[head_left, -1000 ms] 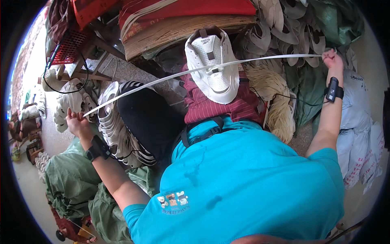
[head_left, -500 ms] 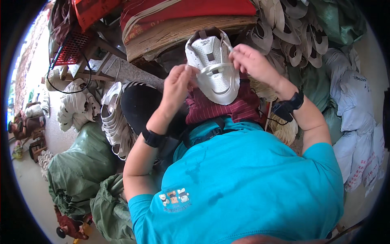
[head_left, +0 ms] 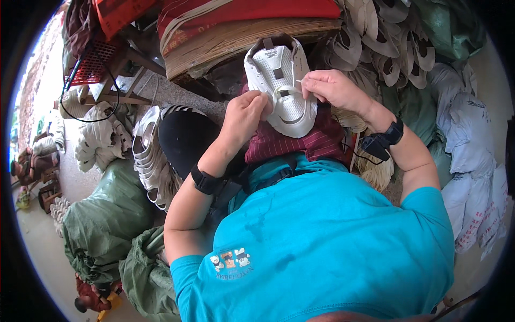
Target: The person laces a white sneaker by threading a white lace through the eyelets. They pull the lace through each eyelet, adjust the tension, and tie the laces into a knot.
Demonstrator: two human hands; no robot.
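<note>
A white perforated shoe upper [head_left: 280, 88] rests sole-side toward me on a maroon striped cloth [head_left: 303, 144] over my lap. My left hand [head_left: 244, 115] grips the upper's left edge with curled fingers. At the upper's right edge, my right hand [head_left: 333, 88] pinches a thin needle [head_left: 300, 81] between thumb and forefinger. Both wrists wear black bands. My turquoise shirt [head_left: 332, 236] fills the lower part of the view.
A stack of white shoe uppers [head_left: 150, 158] lies at my left beside green sacks [head_left: 104, 220]. More white uppers [head_left: 386, 45] pile up at the top right, with white sacks [head_left: 472, 177] along the right. Stacked boards [head_left: 236, 40] and a red crate [head_left: 88, 64] sit ahead.
A second ago my arms were spread wide, pulling a long white thread taut. Both hands have come back to the shoe upper, and the right now pinches the needle at its edge.
</note>
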